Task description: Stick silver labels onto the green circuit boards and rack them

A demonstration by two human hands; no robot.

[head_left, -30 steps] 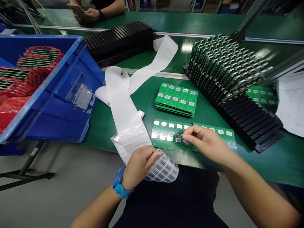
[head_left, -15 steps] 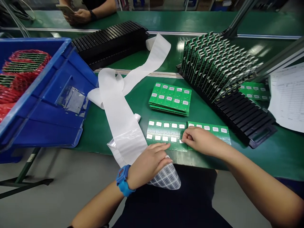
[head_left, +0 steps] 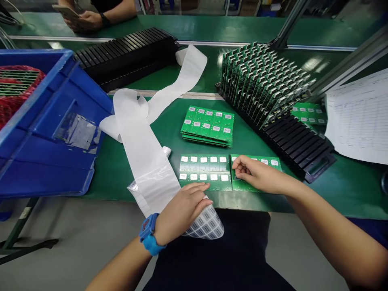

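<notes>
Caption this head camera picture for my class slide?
Left hand holds a label sheet, right hand touches a green circuit board.

Green workbench, grey, probably concrete floor

Green assembly bench with circuit boards

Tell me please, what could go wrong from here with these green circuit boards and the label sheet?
The bare right hand presses on a green circuit board, so skin oil or static could possibly harm it. The loose label backing strip lies against the neighbouring board and might drag it out of line if pulled. The left hand holds the curled label sheet past the bench edge, where it could slip.
</notes>
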